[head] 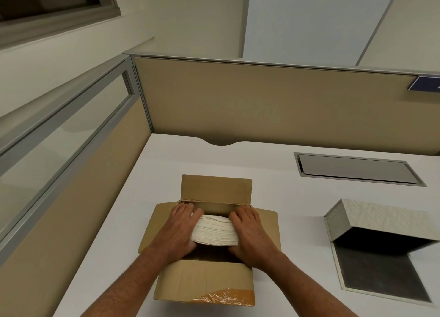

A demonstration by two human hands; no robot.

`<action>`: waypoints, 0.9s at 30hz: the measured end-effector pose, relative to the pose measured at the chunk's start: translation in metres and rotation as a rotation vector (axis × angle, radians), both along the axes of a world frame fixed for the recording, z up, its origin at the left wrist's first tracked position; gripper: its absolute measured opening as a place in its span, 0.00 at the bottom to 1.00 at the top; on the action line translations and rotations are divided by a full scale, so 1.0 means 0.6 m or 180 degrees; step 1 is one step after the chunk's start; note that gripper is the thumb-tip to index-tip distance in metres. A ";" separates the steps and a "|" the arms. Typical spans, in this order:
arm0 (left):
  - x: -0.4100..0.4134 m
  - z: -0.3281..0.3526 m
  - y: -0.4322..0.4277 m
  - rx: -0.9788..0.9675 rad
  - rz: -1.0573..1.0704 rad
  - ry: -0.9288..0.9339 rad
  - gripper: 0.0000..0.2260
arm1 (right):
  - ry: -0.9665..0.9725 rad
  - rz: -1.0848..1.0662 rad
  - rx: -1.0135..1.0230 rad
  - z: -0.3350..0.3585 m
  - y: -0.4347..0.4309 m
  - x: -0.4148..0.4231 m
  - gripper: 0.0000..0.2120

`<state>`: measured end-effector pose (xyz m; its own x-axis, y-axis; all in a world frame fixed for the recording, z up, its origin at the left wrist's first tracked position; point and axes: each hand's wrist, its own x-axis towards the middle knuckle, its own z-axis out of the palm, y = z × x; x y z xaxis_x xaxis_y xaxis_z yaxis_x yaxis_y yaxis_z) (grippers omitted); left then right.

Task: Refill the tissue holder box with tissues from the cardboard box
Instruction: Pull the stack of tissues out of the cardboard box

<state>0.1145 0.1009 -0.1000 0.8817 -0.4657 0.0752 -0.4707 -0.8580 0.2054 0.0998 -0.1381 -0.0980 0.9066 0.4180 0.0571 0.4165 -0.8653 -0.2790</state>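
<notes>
An open brown cardboard box (215, 190) stands on the white desk with its flaps spread out. A thick stack of white tissues (214, 229) sits in its opening. My left hand (179, 228) presses the stack's left side and my right hand (250, 233) presses its right side, so both hands clamp the stack between them. The tissue holder box (378, 221) lies to the right, a silvery patterned cover tilted open over its flat dark base (373, 274). No tissues show inside the holder.
A grey metal cable hatch (357, 169) is set flush in the white desk (273, 164) at the back right. Beige cubicle partitions (262, 102) close off the desk's far and left sides. Clear tape clings to the box's near flap (223, 297).
</notes>
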 end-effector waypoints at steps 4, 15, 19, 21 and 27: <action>-0.010 0.006 -0.004 -0.0098 0.0169 -0.0116 0.30 | -0.0089 0.0005 0.0182 0.006 -0.003 -0.003 0.33; -0.032 0.049 -0.005 -0.0182 0.0532 -0.0163 0.31 | -0.0071 -0.0081 0.0579 0.038 -0.004 -0.020 0.32; -0.037 0.077 -0.007 -0.0230 0.0542 -0.0286 0.31 | 0.0002 -0.0166 0.0792 0.058 -0.014 -0.023 0.33; -0.037 0.096 -0.009 -0.0247 0.0536 -0.0358 0.31 | -0.0032 -0.0198 0.0798 0.070 -0.019 -0.024 0.33; -0.030 0.167 -0.026 -0.0284 0.0462 -0.0317 0.32 | -0.0253 -0.0147 0.0997 0.128 -0.053 -0.027 0.33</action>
<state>0.0965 0.0850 -0.0001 0.9253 -0.3218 0.2006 -0.3651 -0.8989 0.2423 0.0836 -0.1698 -0.0209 0.9118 0.3274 0.2479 0.4100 -0.7610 -0.5028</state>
